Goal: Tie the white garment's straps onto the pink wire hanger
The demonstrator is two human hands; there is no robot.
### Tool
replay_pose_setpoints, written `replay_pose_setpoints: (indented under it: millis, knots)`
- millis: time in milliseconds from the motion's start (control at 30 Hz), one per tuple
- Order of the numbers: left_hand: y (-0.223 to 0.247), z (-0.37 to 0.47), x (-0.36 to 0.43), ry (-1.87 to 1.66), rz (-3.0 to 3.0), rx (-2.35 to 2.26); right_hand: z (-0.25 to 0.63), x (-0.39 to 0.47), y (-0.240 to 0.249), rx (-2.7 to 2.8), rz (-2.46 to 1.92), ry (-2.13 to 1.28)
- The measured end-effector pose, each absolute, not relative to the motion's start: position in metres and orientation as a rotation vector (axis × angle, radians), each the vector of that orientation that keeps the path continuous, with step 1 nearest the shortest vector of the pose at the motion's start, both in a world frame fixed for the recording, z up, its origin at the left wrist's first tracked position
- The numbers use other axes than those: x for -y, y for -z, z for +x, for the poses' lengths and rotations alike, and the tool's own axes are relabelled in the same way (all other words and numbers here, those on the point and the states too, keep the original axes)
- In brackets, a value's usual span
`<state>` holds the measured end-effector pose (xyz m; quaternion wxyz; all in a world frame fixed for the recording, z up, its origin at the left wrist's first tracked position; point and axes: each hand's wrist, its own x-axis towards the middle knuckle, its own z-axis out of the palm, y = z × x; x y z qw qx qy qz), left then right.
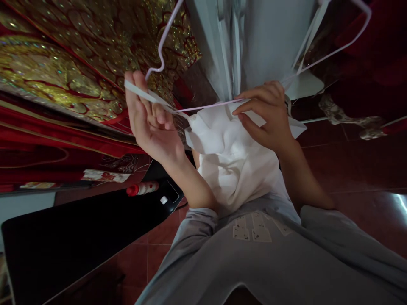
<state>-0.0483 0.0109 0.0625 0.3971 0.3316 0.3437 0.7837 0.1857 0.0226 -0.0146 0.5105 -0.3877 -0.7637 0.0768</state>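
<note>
A lilac wire clothes hanger [210,105] stretches across in front of me, its notched left shoulder rising past my fingers. My left hand [152,118] is palm up with some fingers curled; a white strap [148,94] loops over its raised fingertips and runs to the hanger's bar. My right hand [267,114] has its fingers bent at the bar, with thumb and index finger a little apart. Below the bar a white garment [232,148] hangs in folds over my lap. Another white strap crosses the hanger's right side. Where the straps join the garment is partly hidden.
Red and gold sequined garments [79,63] hang at the left. A black board [79,228] bears a red-capped bottle [143,188] and a small white object [163,200]. Grey-white panels [270,42] stand ahead. Red floor tiles [349,169] show at the right.
</note>
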Motion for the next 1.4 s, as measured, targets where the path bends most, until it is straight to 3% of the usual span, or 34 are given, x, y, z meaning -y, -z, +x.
replay_pose_setpoints:
  millis: [267, 567, 767, 867, 967, 1133, 1400]
  knots:
    - [-0.021, -0.03, -0.005, -2.474, 0.789, -1.189, 0.186, -0.021, 0.012, 1.837, -0.888, -0.074]
    - [-0.013, -0.003, -0.007, -1.939, 0.921, -1.031, 0.186, -0.02, 0.013, 1.846, -0.853, -0.109]
    - [-0.015, 0.0, -0.005, -1.933, 1.014, -1.024, 0.19, -0.013, 0.014, 1.706, -0.806, -0.097]
    - [-0.012, -0.003, -0.007, -1.958, 1.075, -1.05, 0.201, -0.028, 0.028, 1.283, -0.812, 0.065]
    - [-0.006, -0.005, -0.01, -1.965, 1.126, -1.052, 0.216, -0.05, 0.043, 0.993, -0.824, 0.009]
    - [0.001, -0.005, -0.012, -1.937, 1.173, -1.058, 0.223, -0.059, 0.045, 1.159, -0.884, -0.304]
    - [0.003, -0.007, -0.013, -1.982, 1.157, -1.087, 0.218, -0.04, 0.036, 1.143, -0.966, -0.36]
